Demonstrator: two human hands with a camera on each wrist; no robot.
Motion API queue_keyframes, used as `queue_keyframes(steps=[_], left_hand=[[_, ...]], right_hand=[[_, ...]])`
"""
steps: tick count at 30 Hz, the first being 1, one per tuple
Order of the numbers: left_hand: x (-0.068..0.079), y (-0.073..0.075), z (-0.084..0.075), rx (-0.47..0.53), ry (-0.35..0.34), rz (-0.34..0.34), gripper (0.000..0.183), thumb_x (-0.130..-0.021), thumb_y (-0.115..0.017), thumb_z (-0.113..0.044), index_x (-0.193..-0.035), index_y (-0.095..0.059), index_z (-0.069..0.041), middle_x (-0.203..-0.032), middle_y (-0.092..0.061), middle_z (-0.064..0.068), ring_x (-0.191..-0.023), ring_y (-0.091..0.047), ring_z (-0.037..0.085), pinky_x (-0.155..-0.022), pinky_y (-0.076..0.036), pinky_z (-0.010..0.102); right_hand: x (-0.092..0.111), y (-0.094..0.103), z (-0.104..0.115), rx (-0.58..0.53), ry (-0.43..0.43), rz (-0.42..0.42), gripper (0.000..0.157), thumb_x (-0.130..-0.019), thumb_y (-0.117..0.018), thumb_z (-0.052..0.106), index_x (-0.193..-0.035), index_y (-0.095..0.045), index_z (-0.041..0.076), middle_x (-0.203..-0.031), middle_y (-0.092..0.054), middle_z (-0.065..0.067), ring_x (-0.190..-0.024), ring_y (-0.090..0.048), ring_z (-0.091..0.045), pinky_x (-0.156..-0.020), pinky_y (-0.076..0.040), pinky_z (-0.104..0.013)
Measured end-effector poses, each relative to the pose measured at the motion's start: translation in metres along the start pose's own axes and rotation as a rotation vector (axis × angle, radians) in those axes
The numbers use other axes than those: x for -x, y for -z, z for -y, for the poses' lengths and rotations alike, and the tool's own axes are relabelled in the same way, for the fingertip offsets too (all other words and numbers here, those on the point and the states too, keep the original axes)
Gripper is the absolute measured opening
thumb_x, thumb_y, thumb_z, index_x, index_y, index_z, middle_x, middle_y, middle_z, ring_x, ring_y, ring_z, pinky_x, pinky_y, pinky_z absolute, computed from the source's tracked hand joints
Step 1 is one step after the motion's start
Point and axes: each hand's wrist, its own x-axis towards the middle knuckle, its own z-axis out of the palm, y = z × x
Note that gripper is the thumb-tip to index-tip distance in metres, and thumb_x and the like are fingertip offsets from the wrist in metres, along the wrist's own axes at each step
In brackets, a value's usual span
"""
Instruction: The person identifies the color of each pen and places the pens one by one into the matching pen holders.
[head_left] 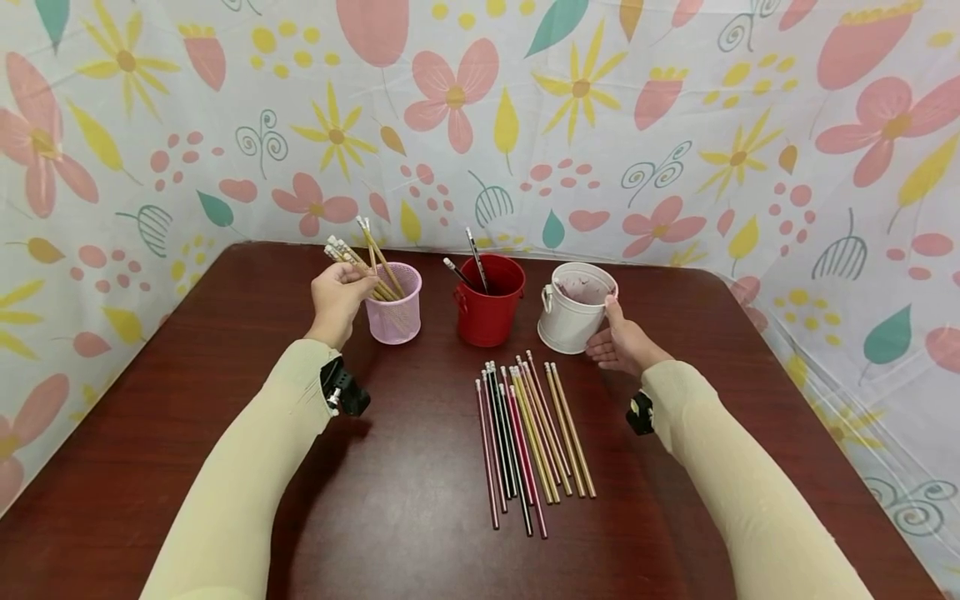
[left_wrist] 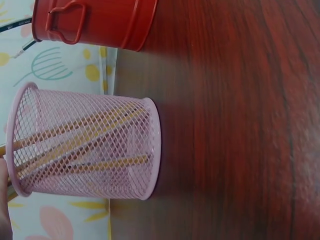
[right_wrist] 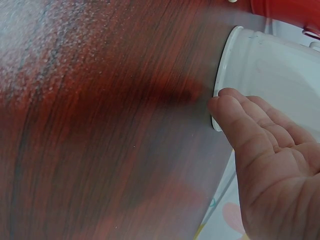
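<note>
A pink mesh pencil cup (head_left: 393, 321) stands at the back left with several gold pencils (head_left: 377, 248) in it. At its rim, my left hand (head_left: 339, 298) grips some of these pencils with curled fingers; their lower ends show through the mesh cup (left_wrist: 85, 145) in the left wrist view. My right hand (head_left: 626, 343) touches the side of a white bucket (head_left: 572, 321), thumb up by the rim. In the right wrist view the fingers of that hand (right_wrist: 272, 155) lie fairly straight along the white bucket (right_wrist: 280, 75).
Between the two containers stands a red bucket (head_left: 491, 312) with two black pencils (head_left: 477, 262) in it. In front, loose gold, red, pink and black pencils (head_left: 528, 437) lie side by side on the brown table (head_left: 397, 500). A flowered cloth (head_left: 465, 100) hangs behind.
</note>
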Motion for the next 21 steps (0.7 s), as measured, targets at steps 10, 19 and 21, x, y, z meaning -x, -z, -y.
queue_keyframes(steps=[10, 19, 21], left_hand=[[0.0, 0.011, 0.005, -0.008, 0.011, -0.047, 0.013, -0.078, -0.063, 0.01, -0.084, -0.06, -0.001, -0.073, -0.065, 0.0, -0.062, -0.058, 0.001, -0.066, -0.052, 0.016], [0.001, 0.017, 0.009, -0.055, 0.032, -0.034, 0.016, -0.082, -0.066, 0.006, -0.097, -0.061, 0.007, -0.079, -0.065, 0.003, -0.063, -0.058, 0.0, -0.065, -0.051, 0.015], [0.002, 0.018, 0.01, -0.052, 0.047, -0.022, 0.016, -0.082, -0.067, 0.005, -0.097, -0.061, 0.006, -0.075, -0.062, -0.004, -0.062, -0.058, 0.0, -0.064, -0.051, 0.014]], right_hand=[[0.0, -0.001, 0.0, 0.001, -0.004, -0.005, 0.106, -0.091, 0.002, 0.067, -0.128, -0.036, -0.024, -0.129, -0.044, -0.039, -0.102, -0.056, -0.032, -0.09, -0.047, -0.039], [-0.001, 0.001, -0.001, -0.001, -0.003, -0.009, 0.105, -0.092, 0.002, 0.066, -0.126, -0.037, -0.025, -0.124, -0.048, -0.038, -0.097, -0.058, -0.028, -0.086, -0.049, -0.037], [-0.001, 0.001, -0.001, -0.003, -0.005, -0.01, 0.104, -0.092, 0.001, 0.066, -0.126, -0.038, -0.024, -0.121, -0.05, -0.036, -0.093, -0.059, -0.026, -0.085, -0.049, -0.037]])
